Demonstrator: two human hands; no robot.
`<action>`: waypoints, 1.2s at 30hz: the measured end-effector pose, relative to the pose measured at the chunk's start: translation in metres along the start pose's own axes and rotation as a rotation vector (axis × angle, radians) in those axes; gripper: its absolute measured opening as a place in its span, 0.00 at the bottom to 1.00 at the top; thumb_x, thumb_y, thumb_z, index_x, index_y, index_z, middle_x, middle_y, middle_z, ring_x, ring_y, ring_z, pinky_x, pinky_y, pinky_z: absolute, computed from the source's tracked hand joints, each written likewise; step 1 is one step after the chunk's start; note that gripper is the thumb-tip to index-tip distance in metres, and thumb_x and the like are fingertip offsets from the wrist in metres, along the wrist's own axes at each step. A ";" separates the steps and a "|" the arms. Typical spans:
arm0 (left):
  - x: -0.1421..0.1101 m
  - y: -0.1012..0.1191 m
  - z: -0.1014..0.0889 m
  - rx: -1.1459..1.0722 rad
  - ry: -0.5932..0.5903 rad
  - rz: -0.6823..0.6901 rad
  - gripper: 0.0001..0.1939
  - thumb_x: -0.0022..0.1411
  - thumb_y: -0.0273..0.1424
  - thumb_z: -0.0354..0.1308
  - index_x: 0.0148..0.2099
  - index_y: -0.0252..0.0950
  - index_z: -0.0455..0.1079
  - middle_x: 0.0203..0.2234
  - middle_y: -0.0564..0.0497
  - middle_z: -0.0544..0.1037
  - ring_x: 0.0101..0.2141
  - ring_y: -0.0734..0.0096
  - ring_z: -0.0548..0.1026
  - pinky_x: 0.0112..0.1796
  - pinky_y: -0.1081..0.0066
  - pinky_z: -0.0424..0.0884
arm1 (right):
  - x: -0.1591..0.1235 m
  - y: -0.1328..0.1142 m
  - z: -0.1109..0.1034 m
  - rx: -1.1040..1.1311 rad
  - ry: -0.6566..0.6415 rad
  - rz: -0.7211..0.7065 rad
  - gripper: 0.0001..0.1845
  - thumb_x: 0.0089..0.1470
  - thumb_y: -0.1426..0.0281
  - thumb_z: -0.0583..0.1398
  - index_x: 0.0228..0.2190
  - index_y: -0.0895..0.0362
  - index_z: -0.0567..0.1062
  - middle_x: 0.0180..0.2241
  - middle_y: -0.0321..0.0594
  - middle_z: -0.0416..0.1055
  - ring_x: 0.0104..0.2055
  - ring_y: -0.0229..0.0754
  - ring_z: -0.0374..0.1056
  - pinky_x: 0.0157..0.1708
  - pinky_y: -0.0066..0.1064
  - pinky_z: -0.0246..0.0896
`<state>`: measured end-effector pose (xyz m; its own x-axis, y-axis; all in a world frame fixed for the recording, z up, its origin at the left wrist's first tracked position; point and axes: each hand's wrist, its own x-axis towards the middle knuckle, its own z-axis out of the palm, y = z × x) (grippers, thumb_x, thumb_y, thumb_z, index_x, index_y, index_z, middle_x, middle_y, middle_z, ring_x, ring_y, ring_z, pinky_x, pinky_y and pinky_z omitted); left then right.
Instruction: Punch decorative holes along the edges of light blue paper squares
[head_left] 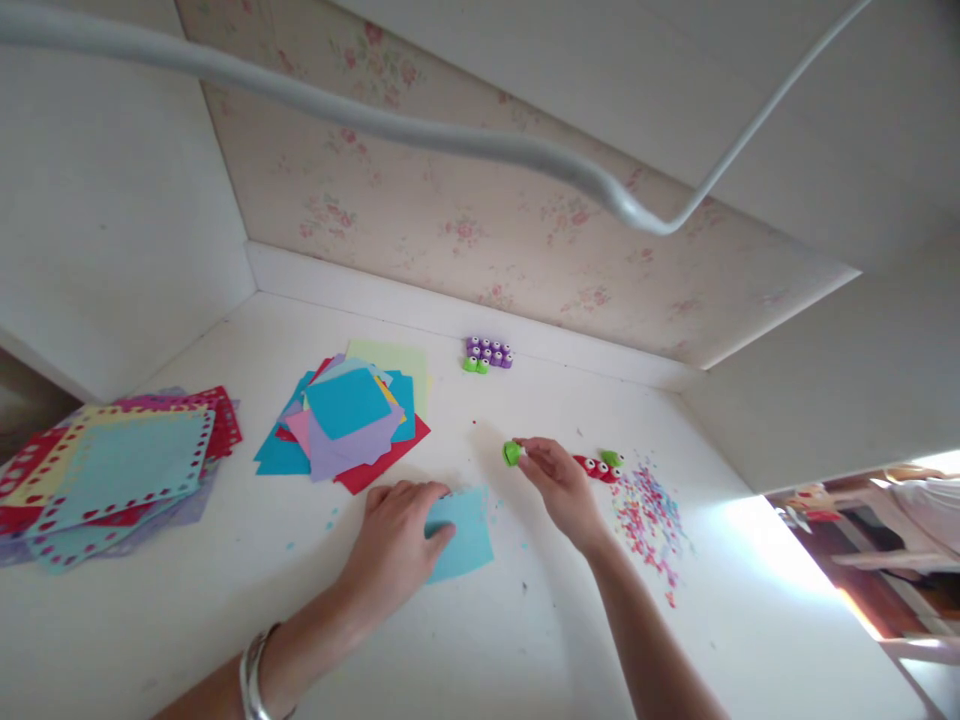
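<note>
A light blue sheet of paper [469, 535] lies on the white surface in front of me. My left hand [401, 530] grips its left edge, the thumb on top and the fingers bent at the far corner. Above and to the right of the sheet, my right hand [559, 485] pinches a small green craft punch [513, 453] with a white button, apart from the paper. Near the right hand, red punches [600, 469] stand in a row with a green punch [612, 458] behind them. Tiny blue paper bits are scattered around the sheet.
Plain coloured paper sheets [349, 400] are piled at the back left. Sheets with punched borders [135, 470] are stacked far left. Purple punches [491, 347] and two green ones stand by the back wall. Colourful confetti [651, 520] lies right. A white rail [480, 145] crosses overhead.
</note>
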<state>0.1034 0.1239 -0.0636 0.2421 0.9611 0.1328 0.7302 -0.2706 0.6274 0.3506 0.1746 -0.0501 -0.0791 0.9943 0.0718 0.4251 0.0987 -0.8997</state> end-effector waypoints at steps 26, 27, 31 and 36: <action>0.009 0.002 -0.005 -0.096 -0.106 -0.189 0.17 0.63 0.43 0.57 0.51 0.45 0.74 0.42 0.54 0.82 0.44 0.55 0.76 0.50 0.58 0.64 | -0.068 0.016 0.026 0.045 0.064 0.054 0.13 0.59 0.62 0.61 0.44 0.53 0.75 0.47 0.46 0.76 0.44 0.47 0.75 0.45 0.39 0.72; 0.009 0.002 -0.005 -0.096 -0.110 -0.187 0.17 0.63 0.43 0.57 0.51 0.44 0.75 0.42 0.54 0.82 0.43 0.55 0.76 0.50 0.57 0.64 | -0.069 0.016 0.027 0.041 0.065 0.051 0.13 0.59 0.62 0.61 0.44 0.53 0.75 0.47 0.46 0.76 0.45 0.47 0.75 0.45 0.40 0.72; 0.009 0.003 -0.006 -0.089 -0.107 -0.185 0.17 0.63 0.43 0.57 0.51 0.44 0.75 0.42 0.53 0.82 0.43 0.55 0.76 0.49 0.57 0.63 | -0.070 0.018 0.027 0.005 0.059 0.022 0.12 0.59 0.62 0.61 0.43 0.53 0.75 0.47 0.45 0.76 0.45 0.47 0.74 0.46 0.39 0.72; 0.008 0.004 -0.007 -0.096 -0.097 -0.172 0.15 0.63 0.42 0.57 0.50 0.45 0.75 0.42 0.54 0.82 0.41 0.57 0.77 0.49 0.59 0.63 | -0.071 0.017 0.028 -0.049 0.065 0.006 0.12 0.60 0.62 0.61 0.44 0.52 0.75 0.47 0.44 0.75 0.45 0.46 0.74 0.43 0.36 0.73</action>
<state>0.1042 0.1310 -0.0546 0.1832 0.9816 -0.0541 0.7031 -0.0924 0.7050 0.3380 0.1041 -0.0822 -0.0181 0.9952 0.0962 0.4688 0.0934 -0.8784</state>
